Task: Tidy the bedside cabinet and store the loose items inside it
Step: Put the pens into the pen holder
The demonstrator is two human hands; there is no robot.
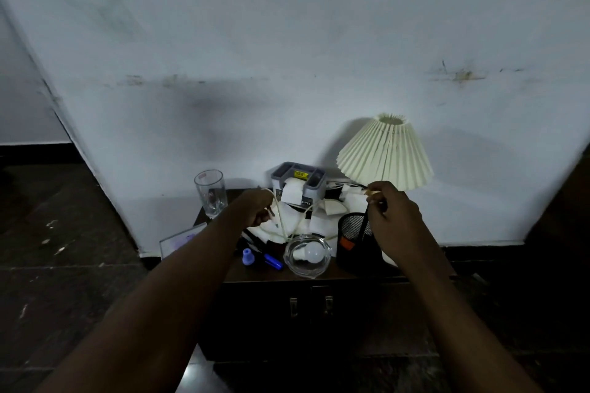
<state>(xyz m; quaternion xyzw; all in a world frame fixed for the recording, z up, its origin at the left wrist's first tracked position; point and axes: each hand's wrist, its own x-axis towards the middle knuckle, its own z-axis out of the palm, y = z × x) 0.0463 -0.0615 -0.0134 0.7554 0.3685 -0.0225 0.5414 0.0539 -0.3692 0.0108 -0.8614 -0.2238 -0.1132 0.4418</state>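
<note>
A pale cable (289,217) stretches above the cluttered top of a dark bedside cabinet (319,277). The left hand (258,206) curls closed around one stretch; the right hand (391,210) pinches its end at far right. Nearer sit a glass bowl (322,265) holding a bulb (311,253), and a mesh cup (352,239).

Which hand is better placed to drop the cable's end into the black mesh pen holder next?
The right hand, probably. It pinches one end of the pale cable almost directly over the mesh holder, while the left hand holds the cable further away, towards the drinking glass.
</note>
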